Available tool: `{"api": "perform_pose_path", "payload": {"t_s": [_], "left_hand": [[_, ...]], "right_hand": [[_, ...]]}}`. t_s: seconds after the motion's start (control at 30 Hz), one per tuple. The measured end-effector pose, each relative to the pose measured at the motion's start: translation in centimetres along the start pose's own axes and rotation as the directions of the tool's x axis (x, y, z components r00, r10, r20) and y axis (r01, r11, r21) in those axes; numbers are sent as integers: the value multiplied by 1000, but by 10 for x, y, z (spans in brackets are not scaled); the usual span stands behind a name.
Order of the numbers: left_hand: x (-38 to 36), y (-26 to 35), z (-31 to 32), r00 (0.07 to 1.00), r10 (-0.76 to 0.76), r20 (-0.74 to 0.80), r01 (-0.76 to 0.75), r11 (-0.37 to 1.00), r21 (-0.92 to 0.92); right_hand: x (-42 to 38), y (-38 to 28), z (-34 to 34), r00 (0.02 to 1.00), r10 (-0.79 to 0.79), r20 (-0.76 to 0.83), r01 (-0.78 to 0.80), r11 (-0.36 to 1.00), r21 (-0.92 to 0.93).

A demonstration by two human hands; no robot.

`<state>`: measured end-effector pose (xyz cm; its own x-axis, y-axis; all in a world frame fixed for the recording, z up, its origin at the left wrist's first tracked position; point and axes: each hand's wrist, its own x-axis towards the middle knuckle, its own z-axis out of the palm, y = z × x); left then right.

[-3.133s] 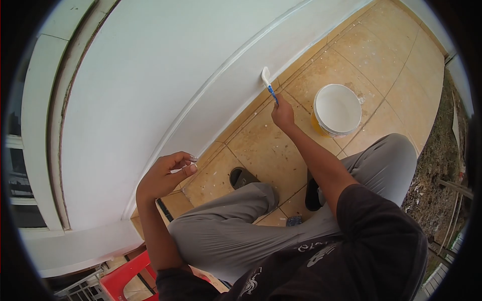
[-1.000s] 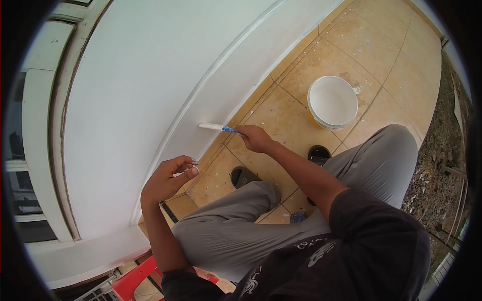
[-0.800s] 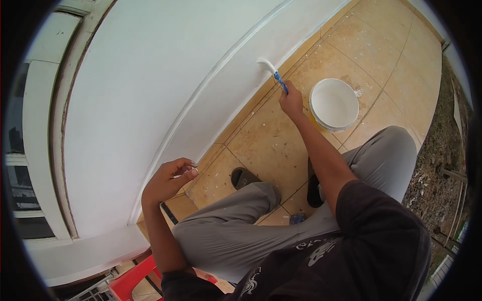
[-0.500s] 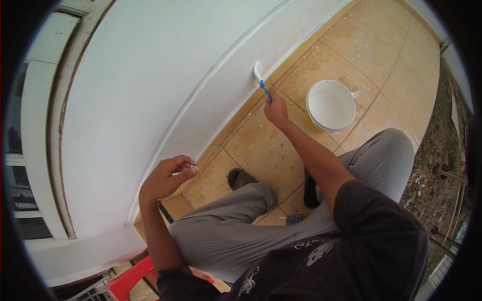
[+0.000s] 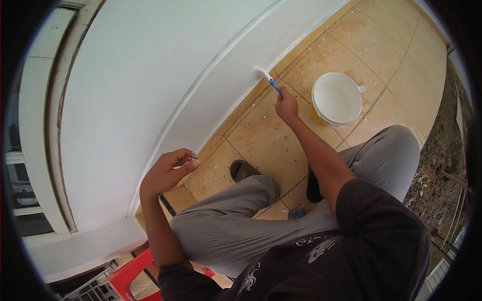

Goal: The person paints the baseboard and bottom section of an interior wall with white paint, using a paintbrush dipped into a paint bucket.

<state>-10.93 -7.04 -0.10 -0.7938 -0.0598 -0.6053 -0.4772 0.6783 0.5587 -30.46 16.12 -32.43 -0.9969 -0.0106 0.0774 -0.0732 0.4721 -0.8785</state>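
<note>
My right hand is closed round the blue handle of a paintbrush. The brush's white-coated bristles meet the low part of the white wall, just above the tiled skirting. A white paint bucket stands on the floor to the right of that hand, its inside coated white. My left hand hangs in the air above my knee, near the wall, with loosely curved fingers, a gap to the thumb and nothing visible in it. Pale paint marks show on its fingertips.
Beige floor tiles carry white specks. A dark sandal is on my foot. Behind me at lower left is a red plastic chair. A framed window lies left, bare soil beyond the floor's right edge.
The brush has tilted over, its bristles now lying more leftward against the wall. My right hand has shifted slightly right and down in view. My left hand keeps its pose.
</note>
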Motion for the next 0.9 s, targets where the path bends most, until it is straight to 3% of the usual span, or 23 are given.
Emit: {"api": "perform_pose_path", "payload": {"t_s": [0.13,0.3,0.37,0.57,0.63,0.7,0.77,0.9], "left_hand": [[-5,9,-3,1000,2,-8,-2,1000,2],[-6,14,-3,1000,14,-16,-13,999,35],[-6,14,-3,999,24,-23,-23,999,37],[-8,15,-2,1000,-1,8,1,999,37],[-8,8,-1,1000,5,-18,-4,1000,26],[-9,3,-2,999,29,-46,-28,999,28],[-10,-2,-2,995,71,-67,-68,997,38],[-13,6,-10,1000,21,4,-22,999,50]], "right_hand": [[23,3,-4,988,114,-104,-116,993,-18],[-38,-11,41,980,-106,166,112,993,-33],[-74,-21,51,912,-166,375,175,984,11],[-94,-28,60,715,-416,562,333,909,249],[-70,-22,55,860,-268,434,194,959,209],[-42,-12,37,941,-186,283,171,982,78],[-23,-8,19,979,-25,201,27,1000,-9],[-9,-2,11,992,52,-118,-54,998,-16]]}}
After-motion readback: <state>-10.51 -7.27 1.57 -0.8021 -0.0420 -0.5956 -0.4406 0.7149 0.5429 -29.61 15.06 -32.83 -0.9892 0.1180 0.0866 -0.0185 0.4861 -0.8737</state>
